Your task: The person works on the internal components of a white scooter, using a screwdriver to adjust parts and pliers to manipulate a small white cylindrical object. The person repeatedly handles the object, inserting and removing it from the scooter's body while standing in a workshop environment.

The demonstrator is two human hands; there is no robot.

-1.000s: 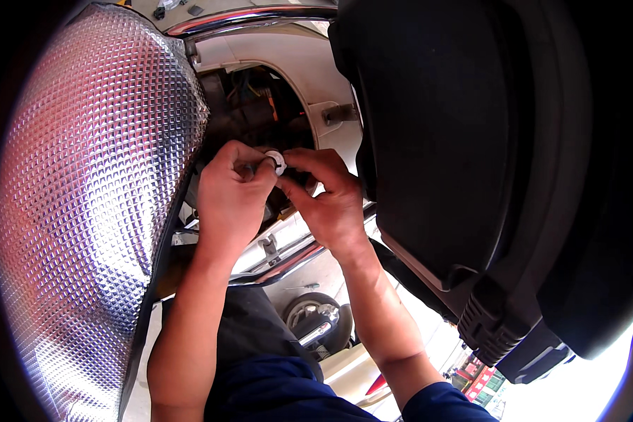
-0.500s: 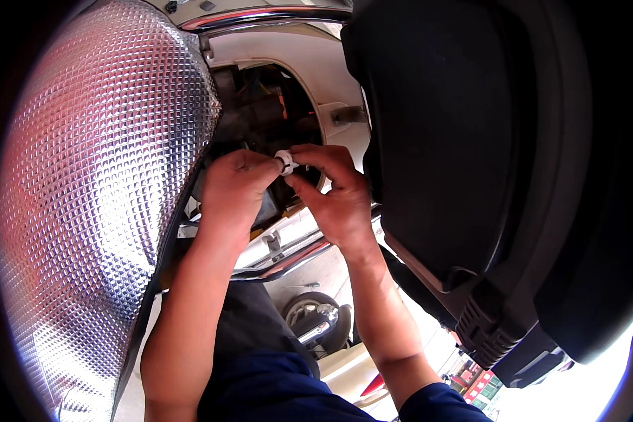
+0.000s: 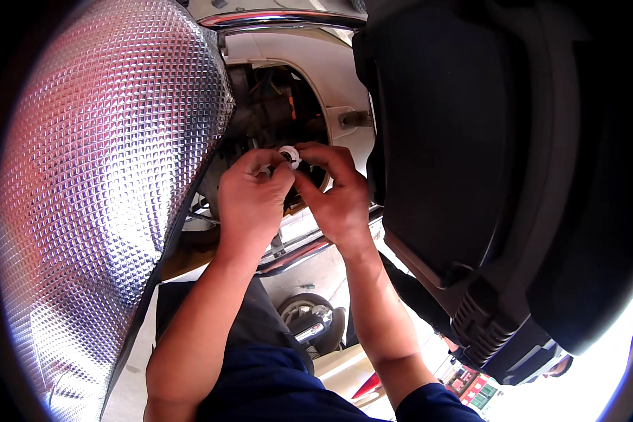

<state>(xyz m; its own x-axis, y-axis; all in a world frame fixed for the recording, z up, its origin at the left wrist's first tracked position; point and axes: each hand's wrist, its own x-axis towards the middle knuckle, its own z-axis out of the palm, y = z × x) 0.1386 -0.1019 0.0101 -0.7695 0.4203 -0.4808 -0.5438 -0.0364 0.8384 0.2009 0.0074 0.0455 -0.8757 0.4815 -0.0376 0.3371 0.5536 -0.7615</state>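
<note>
White plastic, by the look of it, makes up the small ring [image 3: 290, 155] that the person in front of me holds up between both hands, right in front of the dark opening [image 3: 260, 105] in a cream body panel [image 3: 339, 81]. Its near side shows a dark hollow. The left hand [image 3: 253, 204] has its thumb and forefinger drawn in narrow at the ring's left edge, the other fingers curled under where I can't make them out. The right hand [image 3: 339, 200] pinches from the other side, forefinger arched over and thumb below, with a gap of shadow between them. Inside the opening I can see some wires and a bit of orange, too dim to tell more. A silver, quilted-looking cover [image 3: 119, 190] bulges along the left, and a big black case [image 3: 443, 155] stands to the right. One chrome bar [image 3: 281, 20] crosses beyond the opening, another [image 3: 292, 258] runs below the wrists. Lower down, past the dark trousers [image 3: 239, 309] and navy clothing [image 3: 274, 387], I spot a wheel [image 3: 334, 334] and a red light [image 3: 368, 385] on something cream-coloured
</note>
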